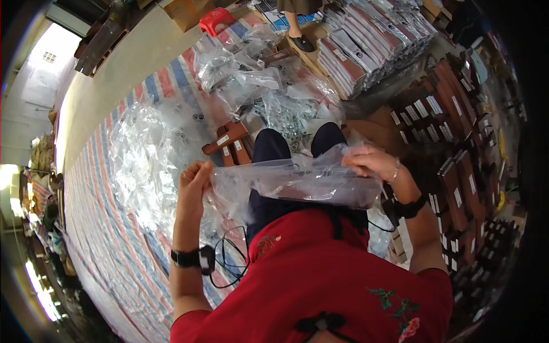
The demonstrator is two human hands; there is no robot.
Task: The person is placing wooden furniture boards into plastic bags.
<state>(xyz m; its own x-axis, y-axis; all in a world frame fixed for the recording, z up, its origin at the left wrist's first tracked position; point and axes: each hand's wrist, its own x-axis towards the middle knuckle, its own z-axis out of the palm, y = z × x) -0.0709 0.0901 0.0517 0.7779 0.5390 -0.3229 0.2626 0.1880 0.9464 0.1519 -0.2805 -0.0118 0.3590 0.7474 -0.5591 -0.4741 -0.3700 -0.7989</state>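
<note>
Left grip (195,177) and right grip (370,162) pinch a clear bag (303,181).

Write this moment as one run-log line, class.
left hand: grips clear plastic bag | right hand: grips bag's other end | bag: spread between hands | striped sheet: loose plastic heap

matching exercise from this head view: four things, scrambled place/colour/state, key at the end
Things:
1. Plastic bag
2. Stool
3. Floor sheet
4. Shoe

Descriptions:
A. Blue, red and white stripes
B. Dark, on another person's foot
C. Held between the left hand and the right hand
D. Bright red, near the top edge

Pairs: 1-C, 2-D, 3-A, 4-B
</note>
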